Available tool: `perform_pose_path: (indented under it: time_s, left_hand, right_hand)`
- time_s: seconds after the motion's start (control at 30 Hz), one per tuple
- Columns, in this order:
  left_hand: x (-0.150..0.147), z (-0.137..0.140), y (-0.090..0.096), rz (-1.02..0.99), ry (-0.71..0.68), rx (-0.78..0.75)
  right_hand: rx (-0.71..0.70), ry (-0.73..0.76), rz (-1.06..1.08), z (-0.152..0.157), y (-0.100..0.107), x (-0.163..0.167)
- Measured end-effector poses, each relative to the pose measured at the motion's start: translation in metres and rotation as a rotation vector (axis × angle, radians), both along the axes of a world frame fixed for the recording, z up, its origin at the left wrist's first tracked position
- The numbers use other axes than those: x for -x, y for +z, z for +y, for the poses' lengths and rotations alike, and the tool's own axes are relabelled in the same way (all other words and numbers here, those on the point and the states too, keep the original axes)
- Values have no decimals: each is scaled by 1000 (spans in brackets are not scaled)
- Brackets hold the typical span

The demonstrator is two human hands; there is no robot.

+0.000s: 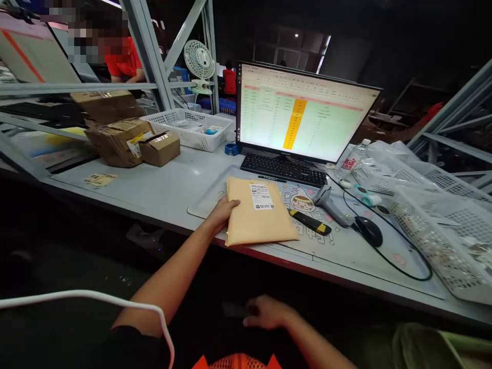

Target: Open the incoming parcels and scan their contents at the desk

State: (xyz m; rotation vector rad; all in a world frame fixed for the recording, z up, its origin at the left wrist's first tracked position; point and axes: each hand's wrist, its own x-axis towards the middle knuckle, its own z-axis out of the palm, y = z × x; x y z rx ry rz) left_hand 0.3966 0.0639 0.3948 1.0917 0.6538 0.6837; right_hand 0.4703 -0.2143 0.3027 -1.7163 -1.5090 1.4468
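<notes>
My left hand [223, 212] grips the left edge of a yellow padded envelope [253, 220], thumb on top. A white printed label [262, 197] is stuck on the envelope's upper face. The envelope lies at the front edge of the desk, over a patterned desk mat [207, 202]. Below the desk edge, in shadow, is my right hand [267, 311], its fingers curled together. A faint greyish shape shows by those fingertips, too dark to name. Just right of the envelope lie a black and yellow box cutter [310, 222] and a grey barcode scanner [333, 207].
A monitor [300, 115] and keyboard [284, 169] stand behind the envelope. Cardboard boxes [119, 141] and a white basket [192, 128] are at back left. A mouse [368, 231], its cable, and plastic-filled baskets [434, 246] occupy the right. A person's red sleeve [132, 54] shows beyond the frame.
</notes>
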Motion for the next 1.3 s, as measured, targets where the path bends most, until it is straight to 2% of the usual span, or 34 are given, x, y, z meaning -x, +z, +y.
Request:
perform_pose_path:
  time_s: [0.03,0.1,0.13,0.2,0.23,0.27,0.3,0.33,0.4,0.47,0.5,0.57,0.63,0.7,0.83,0.97,1.1,1.2,1.3]
  left_hand:
    - [0,0,-2,30,-17,-18]
    - [0,0,-4,44,-26,-61]
    - [1,0,-4,44,-27,-81]
    - [2,-1,-3,67,-29,-132]
    - [2,-2,-3,102,-28,-166]
    - [2,-3,-2,146,-23,-200]
    - [2,-4,0,190,-10,-232]
    - [1,-5,3,228,21,-253]
    - [-1,-8,11,322,156,-349]
    - [-7,-12,21,460,284,-618]
    - [-13,-14,27,540,284,-804]
    - [-28,-20,34,678,105,-1143]
    - [-45,-25,33,780,-162,-1280]
    - [-60,-28,25,869,-318,-1298]
    - [-74,-25,10,914,-363,-1286]
    - [-71,-28,18,938,-362,-1305]
    - [-59,-62,26,874,-457,-1376]
    - [-49,-91,17,822,-514,-1418]
    - [-42,-104,4,826,-474,-1455]
  right_hand:
    - [11,-17,9,-16,23,-18]
    - [-165,-114,65,-46,79,-64]
    - [-265,-235,-18,-56,107,-90]
    - [-449,-520,-389,-58,153,-146]
    - [-485,-652,-598,-50,167,-172]
    - [-454,-757,-785,-36,175,-196]
    - [-347,-799,-938,-19,178,-215]
    - [-236,-788,-1045,-1,175,-230]
    - [-103,-763,-1108,33,163,-248]
    - [-30,-758,-1113,58,148,-253]
    - [0,-768,-1123,66,141,-253]
    - [45,-795,-1144,74,133,-251]
    - [65,-811,-1156,77,133,-252]
    - [63,-807,-1152,77,141,-254]
    - [-22,-770,-1118,77,178,-254]
    - [-168,-661,-885,82,233,-231]
    - [-195,-420,-711,100,275,-194]
    - [-175,-296,-667,120,286,-172]
    - [-144,-252,-679,142,282,-159]
